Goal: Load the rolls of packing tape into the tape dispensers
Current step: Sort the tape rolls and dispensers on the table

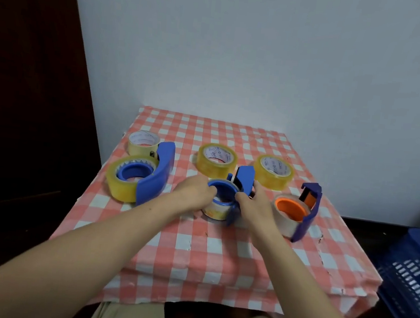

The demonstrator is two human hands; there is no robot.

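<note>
On the checked table I see a loaded left dispenser, a loaded right dispenser, and three loose rolls along the far side. At centre, my left hand curls its fingers around the middle roll. That roll sits on the middle dispenser, whose blue frame my right hand grips.

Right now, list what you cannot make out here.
Head view only:
Middle dispenser: the left hand and right hand gripping it hide whether its roll sits fully home.
Print inside the loose rolls: too small to read.
Far-left roll: partly hidden behind the left dispenser.
Blue crate: cut off by the right edge.
</note>
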